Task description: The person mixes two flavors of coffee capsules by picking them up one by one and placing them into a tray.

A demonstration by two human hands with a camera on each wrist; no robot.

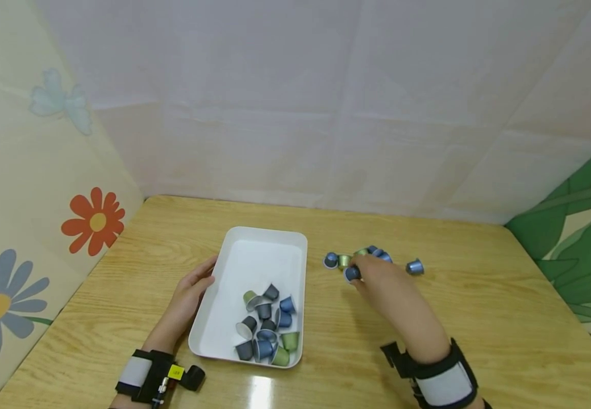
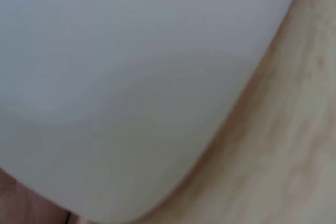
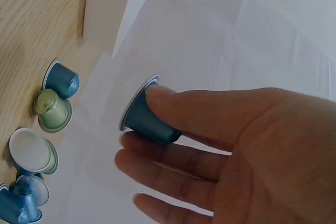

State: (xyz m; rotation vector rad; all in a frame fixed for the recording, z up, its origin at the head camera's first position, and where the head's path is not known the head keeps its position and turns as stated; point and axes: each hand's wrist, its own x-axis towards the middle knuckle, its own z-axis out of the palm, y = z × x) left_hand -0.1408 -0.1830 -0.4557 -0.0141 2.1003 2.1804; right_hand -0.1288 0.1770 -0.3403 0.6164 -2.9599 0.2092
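Between thumb and fingers, my right hand (image 3: 262,140) pinches a blue coffee capsule (image 3: 149,111), its pale rim facing left in the right wrist view. In the head view that hand (image 1: 377,278) is over the loose capsules right of the tray. My left hand (image 1: 190,292) rests against the left side of the white tray (image 1: 299,284), its fingers fairly straight along the edge. Several blue, green and dark grey capsules lie in the tray's near half, among them a green capsule (image 1: 290,341). The tray wall (image 2: 131,103) fills most of the left wrist view.
Loose on the wooden table (image 1: 479,307) lie several more capsules: a blue one (image 1: 331,260) at the left, a green one (image 1: 344,261) beside it, and a blue one (image 1: 415,267) apart on the right. A white sheet (image 1: 326,113) hangs behind the table.
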